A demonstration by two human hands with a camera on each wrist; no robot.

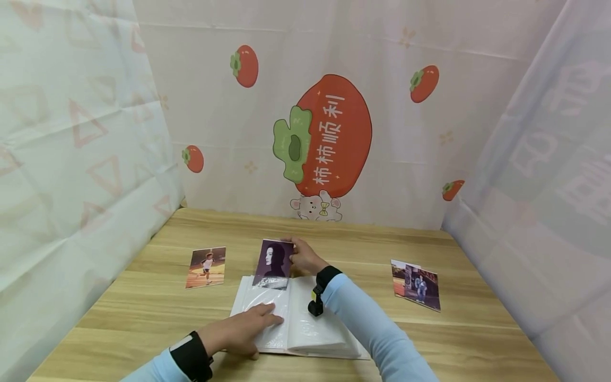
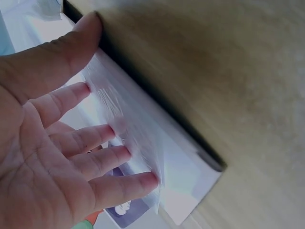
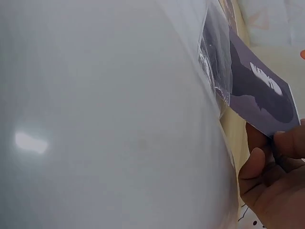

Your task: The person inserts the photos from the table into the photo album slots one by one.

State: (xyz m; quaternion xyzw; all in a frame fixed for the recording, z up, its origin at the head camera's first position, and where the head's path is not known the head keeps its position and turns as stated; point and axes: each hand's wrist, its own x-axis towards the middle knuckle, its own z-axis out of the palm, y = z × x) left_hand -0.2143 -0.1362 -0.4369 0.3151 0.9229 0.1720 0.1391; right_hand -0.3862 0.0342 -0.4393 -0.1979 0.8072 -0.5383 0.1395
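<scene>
A photo album (image 1: 317, 323) lies spread on the table, its pages made of clear sleeves. My right hand (image 1: 305, 257) pinches the upper right edge of a dark purple portrait photo (image 1: 274, 260). In the right wrist view the photo's lower part sits inside the clear sleeve (image 3: 217, 59), while the rest sticks out past the page top. Flat on the left page rests my left hand (image 1: 245, 329), fingers extended. In the left wrist view its fingertips (image 2: 147, 180) touch the plastic, and the thumb lies at the album's edge.
To the left lies a photo of a running child (image 1: 206, 268). On the right, a photo of a person in blue (image 1: 422, 286) partly covers another photo (image 1: 399, 273). The wooden table (image 1: 143, 318) ends at a fabric backdrop (image 1: 215, 106) printed with persimmons, with fabric on both sides.
</scene>
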